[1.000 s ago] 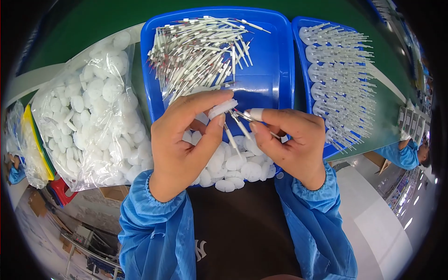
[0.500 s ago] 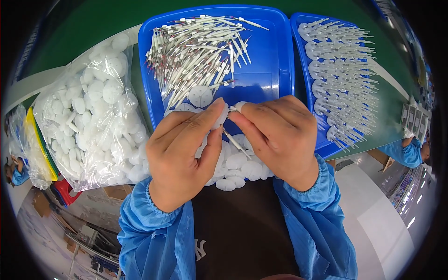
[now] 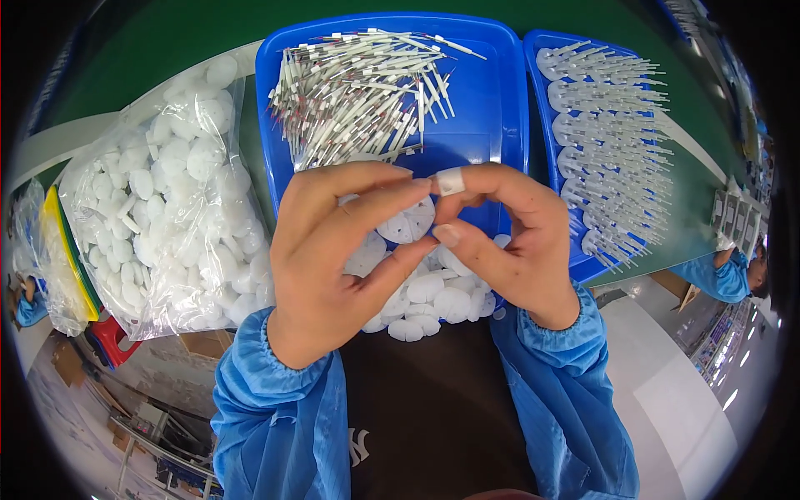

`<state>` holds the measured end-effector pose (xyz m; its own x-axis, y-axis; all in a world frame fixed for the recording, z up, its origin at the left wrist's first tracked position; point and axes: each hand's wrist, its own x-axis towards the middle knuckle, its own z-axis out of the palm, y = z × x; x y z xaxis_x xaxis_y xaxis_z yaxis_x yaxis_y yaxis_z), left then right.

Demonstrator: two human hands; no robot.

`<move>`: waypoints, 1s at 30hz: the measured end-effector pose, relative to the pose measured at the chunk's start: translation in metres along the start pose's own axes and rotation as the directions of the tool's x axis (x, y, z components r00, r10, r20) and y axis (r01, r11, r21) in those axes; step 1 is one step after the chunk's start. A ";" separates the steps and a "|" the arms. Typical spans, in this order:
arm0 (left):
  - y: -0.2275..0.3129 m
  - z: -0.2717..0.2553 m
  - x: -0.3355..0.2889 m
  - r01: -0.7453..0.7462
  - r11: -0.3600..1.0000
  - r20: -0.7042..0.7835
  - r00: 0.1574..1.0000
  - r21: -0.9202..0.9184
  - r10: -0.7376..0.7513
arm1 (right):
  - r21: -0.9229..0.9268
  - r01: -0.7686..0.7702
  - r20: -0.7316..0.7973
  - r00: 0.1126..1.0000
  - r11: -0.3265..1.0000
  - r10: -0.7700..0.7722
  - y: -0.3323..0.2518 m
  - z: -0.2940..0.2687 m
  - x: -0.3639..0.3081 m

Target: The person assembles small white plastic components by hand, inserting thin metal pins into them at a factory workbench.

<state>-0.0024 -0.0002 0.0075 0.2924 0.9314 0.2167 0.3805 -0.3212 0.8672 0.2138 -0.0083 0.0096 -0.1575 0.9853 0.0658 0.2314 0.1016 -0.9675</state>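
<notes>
A round white plastic disc with small holes (image 3: 407,223) is held face-up in front of me. My left hand (image 3: 321,250) pinches it, with the index finger over its upper edge and the thumb below. At the disc's right edge, the thumb and taped index finger of my right hand (image 3: 521,242) close in on it, their tips meeting my left fingertips. Whether a thin stick is also between the fingers is hidden. Below my hands lies a pile of similar white discs (image 3: 425,304). Beyond them, thin pale sticks with reddish tips (image 3: 350,96) are heaped in a blue tray (image 3: 487,104).
On the left, a clear plastic bag (image 3: 167,217) is full of white discs. A second blue tray (image 3: 581,257) at the right holds rows of discs with sticks attached (image 3: 612,133). Another person's blue sleeve (image 3: 710,275) shows at far right, and a red object (image 3: 112,340) at lower left.
The disc has turned from nearly edge-on to facing me. A stick that hung below my fingers is no longer visible there. My right hand has rotated, its thumb now at the disc's edge.
</notes>
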 end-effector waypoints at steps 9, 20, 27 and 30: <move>0.002 0.005 0.001 -0.226 0.966 0.022 0.974 0.124 0.225 | 0.260 -0.132 0.090 0.990 0.957 0.113 0.010 0.004 -0.008; 0.008 -0.002 -0.002 -0.069 0.997 0.087 0.994 0.023 0.067 | 0.466 -0.195 0.120 0.980 0.863 0.156 0.006 -0.006 -0.011; -0.002 -0.005 -0.002 -0.140 0.989 0.106 0.984 -0.037 0.143 | 0.621 -0.315 0.239 0.948 0.718 0.209 0.006 -0.006 -0.001; -0.003 -0.004 -0.004 -0.178 0.984 0.085 0.981 0.010 0.176 | 0.586 -0.350 0.245 0.936 0.731 0.252 0.003 -0.003 0.000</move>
<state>-0.0084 -0.0021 0.0063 0.4281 0.8423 0.3275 0.3309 -0.4833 0.8105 0.2175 -0.0074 0.0077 -0.3239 0.9145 -0.2423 -0.3383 -0.3511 -0.8731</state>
